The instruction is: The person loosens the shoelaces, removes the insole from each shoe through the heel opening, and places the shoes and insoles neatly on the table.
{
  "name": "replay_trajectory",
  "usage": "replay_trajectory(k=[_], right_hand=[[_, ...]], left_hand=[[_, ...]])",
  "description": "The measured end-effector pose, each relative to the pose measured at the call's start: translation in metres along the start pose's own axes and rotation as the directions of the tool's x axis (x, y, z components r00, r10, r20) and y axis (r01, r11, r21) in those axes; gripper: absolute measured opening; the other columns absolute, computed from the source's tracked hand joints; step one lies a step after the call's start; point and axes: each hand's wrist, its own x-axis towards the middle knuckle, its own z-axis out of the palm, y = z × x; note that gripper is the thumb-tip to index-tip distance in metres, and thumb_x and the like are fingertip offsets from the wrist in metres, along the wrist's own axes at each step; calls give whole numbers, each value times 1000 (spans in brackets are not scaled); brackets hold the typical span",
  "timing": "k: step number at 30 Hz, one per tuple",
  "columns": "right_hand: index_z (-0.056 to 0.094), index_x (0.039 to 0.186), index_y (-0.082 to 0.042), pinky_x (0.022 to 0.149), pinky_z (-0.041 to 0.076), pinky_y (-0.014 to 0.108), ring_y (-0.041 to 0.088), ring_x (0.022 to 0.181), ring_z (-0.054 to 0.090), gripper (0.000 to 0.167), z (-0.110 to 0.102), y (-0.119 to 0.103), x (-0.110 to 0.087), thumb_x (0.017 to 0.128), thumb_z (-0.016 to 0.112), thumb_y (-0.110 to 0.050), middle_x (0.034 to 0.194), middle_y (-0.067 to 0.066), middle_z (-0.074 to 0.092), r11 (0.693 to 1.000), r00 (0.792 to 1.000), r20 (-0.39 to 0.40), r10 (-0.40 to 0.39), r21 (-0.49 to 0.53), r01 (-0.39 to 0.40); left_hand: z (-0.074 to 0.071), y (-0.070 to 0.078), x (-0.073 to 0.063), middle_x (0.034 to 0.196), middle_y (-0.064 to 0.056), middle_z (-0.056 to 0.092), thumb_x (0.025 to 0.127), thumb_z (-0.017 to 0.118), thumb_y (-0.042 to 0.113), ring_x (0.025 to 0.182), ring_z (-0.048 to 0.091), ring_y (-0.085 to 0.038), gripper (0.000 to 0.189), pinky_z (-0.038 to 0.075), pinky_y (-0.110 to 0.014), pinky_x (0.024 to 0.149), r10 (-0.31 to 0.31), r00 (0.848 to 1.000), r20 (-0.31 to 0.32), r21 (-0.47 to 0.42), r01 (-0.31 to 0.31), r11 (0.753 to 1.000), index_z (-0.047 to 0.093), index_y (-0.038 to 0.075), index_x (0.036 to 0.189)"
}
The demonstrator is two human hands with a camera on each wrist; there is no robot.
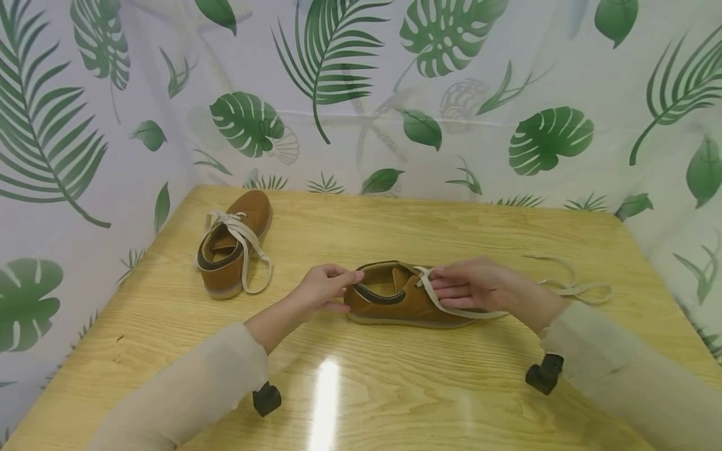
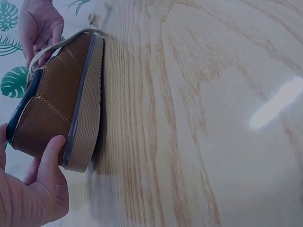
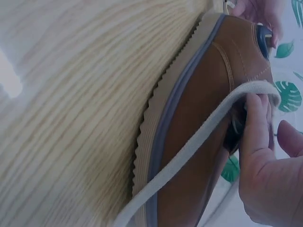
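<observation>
Brown lace-up shoe: we see the shoe (image 1: 380,311) lying sole-down on the surface, near the middle, toe to the right and heel to the left.
Cream lace: one length of the lace (image 3: 183,153) crosses the shoe's near side; another trails on the surface beyond the right hand.
Left hand: we find the left hand (image 1: 318,288) at the heel, its fingers pinching the shoe there, the thumb on the near side.
Right hand: the right hand (image 1: 479,282) reaches over the laced front, fingers nearly straight and close together, thumb apart; the lace passes across the fingertips.
Lacing step: we judge that the lace is being handled at the eyelets while the heel is steadied.
Next move: to our mind it calls for a sure hold on the lace and a steady heel.
Second shoe: its mate (image 1: 225,280) stands at the back left, toe pointing away, its lace (image 1: 245,232) draped over the side.
Surface: we see pale wood grain (image 1: 395,388) with a bright streak of reflected light.
Backdrop: white cloth (image 1: 350,147) with green leaf prints surrounds the back and sides.
</observation>
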Motion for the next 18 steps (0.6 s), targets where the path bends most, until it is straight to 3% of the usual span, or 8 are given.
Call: replay_trajectory(k=[3,9,18], right_hand=[[63,103,-10,83,58,29,14,84,68,11,5,2,3,96,56,-16,90,2,70,1000,1000,-20,-6,-17,6],[54,115,-6,78,59,27,11,77,66,26,15,1,8,94,61,-19,85,-1,68,994,998,-47,-30,-106,25],[64,92,-8,64,59,24,8,62,61,15,28,-2,13,88,66,-22,71,-1,60,947,988,-130,-84,-319,39]], left_hand=[[0,-1,0,142,-15,40,90,66,29,128,41,-43,36,59,-35,80,3,1000,-6,0,-3,1000,57,2,112],[0,-4,1,143,-15,39,89,67,27,128,41,-43,36,59,-36,81,12,1000,-8,1,-12,1000,57,1,113],[0,-5,0,146,-16,35,90,66,28,127,41,-43,40,59,-37,80,18,1000,-12,9,-18,1000,55,0,116]])
